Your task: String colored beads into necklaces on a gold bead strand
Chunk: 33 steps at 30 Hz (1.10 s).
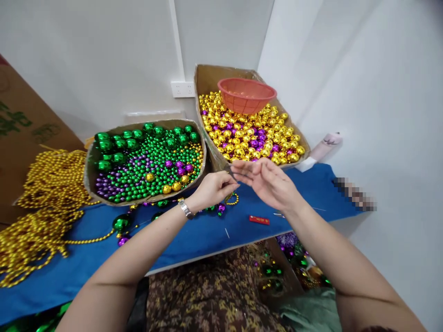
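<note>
My left hand [212, 188] and my right hand [266, 182] meet above the blue-covered table [194, 235], fingertips touching. The left hand pinches something small and dark at its fingertips, possibly a needle or thread; I cannot tell which. The right hand's fingers are spread, touching the same spot. Below the hands lie a few strung beads [221, 207] in purple, green and gold. A watch sits on my left wrist [186, 208].
A cardboard tray of green, purple and gold beads [145, 161] stands left. A tray of gold and purple beads [249, 133] holds an orange basket [246, 94]. Gold bead strings [44, 203] pile at the far left. A red lighter [259, 220] lies on the cloth.
</note>
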Motion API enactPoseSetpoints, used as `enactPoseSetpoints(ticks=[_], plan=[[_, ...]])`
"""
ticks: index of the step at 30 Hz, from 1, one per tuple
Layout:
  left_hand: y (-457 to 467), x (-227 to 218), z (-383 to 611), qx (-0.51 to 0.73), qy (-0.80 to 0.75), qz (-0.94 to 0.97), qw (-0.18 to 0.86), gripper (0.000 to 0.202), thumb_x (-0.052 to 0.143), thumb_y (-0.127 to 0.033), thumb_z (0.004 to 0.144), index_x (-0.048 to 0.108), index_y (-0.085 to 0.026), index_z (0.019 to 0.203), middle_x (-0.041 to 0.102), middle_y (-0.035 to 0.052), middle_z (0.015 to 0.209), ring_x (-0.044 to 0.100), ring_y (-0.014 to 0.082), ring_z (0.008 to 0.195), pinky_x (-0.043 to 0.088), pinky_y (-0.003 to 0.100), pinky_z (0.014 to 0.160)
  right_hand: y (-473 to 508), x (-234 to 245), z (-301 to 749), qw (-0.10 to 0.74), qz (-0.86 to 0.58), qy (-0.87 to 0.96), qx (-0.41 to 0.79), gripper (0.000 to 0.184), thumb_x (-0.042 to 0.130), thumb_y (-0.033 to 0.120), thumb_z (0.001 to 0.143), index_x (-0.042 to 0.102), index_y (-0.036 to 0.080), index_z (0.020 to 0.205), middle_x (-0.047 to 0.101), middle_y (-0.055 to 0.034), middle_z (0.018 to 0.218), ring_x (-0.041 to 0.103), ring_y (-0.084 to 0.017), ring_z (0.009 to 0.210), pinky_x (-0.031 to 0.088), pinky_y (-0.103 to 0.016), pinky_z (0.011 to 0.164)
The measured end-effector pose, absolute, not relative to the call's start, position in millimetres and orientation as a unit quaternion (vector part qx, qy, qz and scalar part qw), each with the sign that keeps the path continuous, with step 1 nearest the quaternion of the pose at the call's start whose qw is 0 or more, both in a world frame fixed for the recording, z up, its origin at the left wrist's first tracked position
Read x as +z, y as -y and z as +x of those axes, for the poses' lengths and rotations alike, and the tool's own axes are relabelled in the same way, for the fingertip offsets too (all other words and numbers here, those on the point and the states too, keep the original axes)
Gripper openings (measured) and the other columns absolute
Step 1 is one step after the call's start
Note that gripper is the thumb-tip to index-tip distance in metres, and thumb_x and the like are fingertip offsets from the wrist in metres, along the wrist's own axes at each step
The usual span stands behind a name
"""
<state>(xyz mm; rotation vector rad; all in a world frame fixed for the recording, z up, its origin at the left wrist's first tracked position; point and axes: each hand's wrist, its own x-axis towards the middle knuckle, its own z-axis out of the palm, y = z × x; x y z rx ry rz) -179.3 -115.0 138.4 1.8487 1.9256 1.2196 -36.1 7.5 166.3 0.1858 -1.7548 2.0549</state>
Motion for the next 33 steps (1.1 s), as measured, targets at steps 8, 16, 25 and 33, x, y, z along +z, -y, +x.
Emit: enactPoseSetpoints(ticks=[8,16,25,33], plan=[[106,160,-174,0.390,-0.660,0.639,0.067,0.020,0.057,-0.027,0.082,0.067,-0.015,0.070,0.060,0.0019,0.065,0.052,0.0103,0.059,0.038,0.024,0.057,-1,230,-64,0.314,-0.004,0.625,0.715,0.022,0.058,0.038,0.087,0.051,0.020,0.077,0.038,0.0100,0.056,0.031,-0.001,0.040,0.029,-0.015,0.040],[119,144,-178,0.372,-0.697,0.605,0.100,0.021,0.057,-0.029,0.080,0.068,-0.015,0.068,0.062,0.0036,0.065,0.053,0.0121,0.059,0.036,0.025,0.056,10,333,-54,0.435,-0.011,0.671,0.601,0.030,0.035,0.017,0.087,0.049,0.016,0.061,0.032,0.0134,0.043,0.022,0.005,0.034,0.010,-0.019,0.039],[133,73,-162,0.333,-0.709,0.593,0.184,0.022,0.056,-0.028,0.081,0.068,-0.016,0.067,0.067,0.0049,0.070,0.058,0.0147,0.062,0.037,0.024,0.058,23,342,-72,0.441,-0.009,0.688,0.577,0.023,0.033,0.018,0.082,0.043,0.017,0.061,0.030,0.0140,0.043,0.021,0.005,0.034,0.012,-0.016,0.043],[119,61,-134,0.292,-0.594,0.703,0.258,0.023,0.053,-0.029,0.084,0.066,-0.017,0.069,0.065,0.0031,0.068,0.055,0.0139,0.063,0.037,0.023,0.061,85,279,-159,0.201,0.174,0.879,0.397,0.027,0.033,0.021,0.095,0.057,0.012,0.089,0.057,0.0088,0.075,0.051,0.001,0.069,0.039,-0.007,0.065]])
